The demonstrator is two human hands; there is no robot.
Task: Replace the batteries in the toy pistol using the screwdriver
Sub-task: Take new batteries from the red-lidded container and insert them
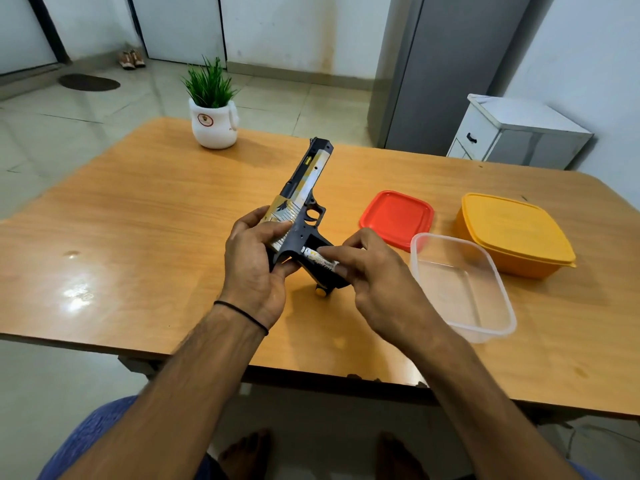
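The toy pistol (304,195), black with white and yellow patterning, is held above the middle of the wooden table (145,220), barrel pointing away from me. My left hand (252,265) grips its rear body. Its grip compartment is open, and a white battery (318,258) lies in it. My right hand (374,275) pinches that battery with thumb and fingers. A small yellow and black piece (321,292) lies on the table just under the grip. No screwdriver is in view.
A clear plastic container (464,289) stands right of my hands, its red lid (396,218) behind it, and a closed yellow container (516,233) further right. A potted plant in a white pot (214,123) stands at the table's far edge.
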